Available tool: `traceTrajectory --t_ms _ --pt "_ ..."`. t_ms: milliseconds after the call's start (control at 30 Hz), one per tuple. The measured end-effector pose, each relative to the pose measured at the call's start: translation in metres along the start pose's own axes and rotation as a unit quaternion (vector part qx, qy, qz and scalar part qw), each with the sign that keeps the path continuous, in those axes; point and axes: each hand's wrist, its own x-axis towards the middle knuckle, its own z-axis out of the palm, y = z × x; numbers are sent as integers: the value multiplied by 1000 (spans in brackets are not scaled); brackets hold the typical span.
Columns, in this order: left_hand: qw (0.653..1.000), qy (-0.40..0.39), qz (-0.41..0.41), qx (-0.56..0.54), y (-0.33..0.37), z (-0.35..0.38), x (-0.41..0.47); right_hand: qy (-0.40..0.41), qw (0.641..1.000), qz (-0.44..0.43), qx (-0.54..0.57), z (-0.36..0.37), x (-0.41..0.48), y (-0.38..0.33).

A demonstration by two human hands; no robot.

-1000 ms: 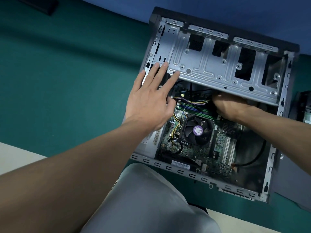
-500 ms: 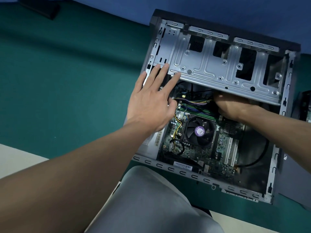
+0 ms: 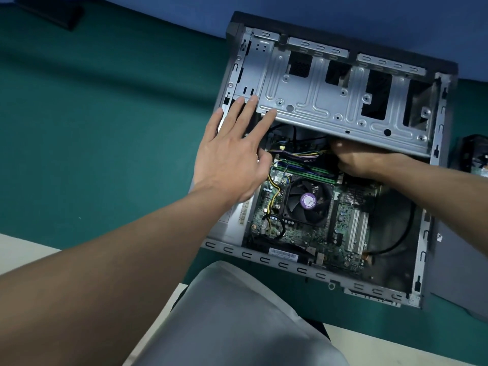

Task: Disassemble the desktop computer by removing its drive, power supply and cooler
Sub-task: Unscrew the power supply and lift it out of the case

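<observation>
An open desktop case (image 3: 285, 265) lies on its side on a green mat (image 3: 105, 128). Its grey metal drive cage (image 3: 330, 101) spans the far half. Below it sits the motherboard (image 3: 340, 233) with a black cooler fan (image 3: 307, 200) bearing a purple sticker. My left hand (image 3: 232, 159) lies flat on the case's left side above the grey power supply (image 3: 232, 223), straight fingers touching the cage's edge. My right hand (image 3: 359, 162) reaches under the cage, fingers curled at the end of a coloured wire bundle (image 3: 298, 155). Its fingertips are partly hidden.
A dark removed part (image 3: 475, 159) lies on the mat right of the case. A black object (image 3: 52, 11) rests at the far left corner. My knee in grey trousers (image 3: 237, 313) is just in front of the case. A blue wall stands behind.
Both hands keep their places. Only the view has shifted slightly.
</observation>
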Motion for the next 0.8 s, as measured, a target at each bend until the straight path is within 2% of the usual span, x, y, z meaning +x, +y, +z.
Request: traceTrajectory --t_ms 133,300,367,500,600,733,800 --pt "1000 4 -2 0 0 1 -2 30 999 -1 -45 4 -5 -7" --pt "1000 5 -1 3 -1 1 0 7 1000 16 9 -7 -4 -6" --pt "1000 4 -1 2 0 1 -1 21 1000 16 8 -6 -7 -13" --pt "1000 3 -1 2 0 1 0 13 1000 12 -18 -4 -9 -13" --pt "1000 5 -2 5 -1 1 0 -23 1000 11 -18 -5 -4 -5" --pt "1000 9 -1 8 0 2 -2 40 994 7 -99 1 -8 -10" --pt "1000 9 -1 8 0 2 -1 37 997 -7 -70 0 -4 -5"
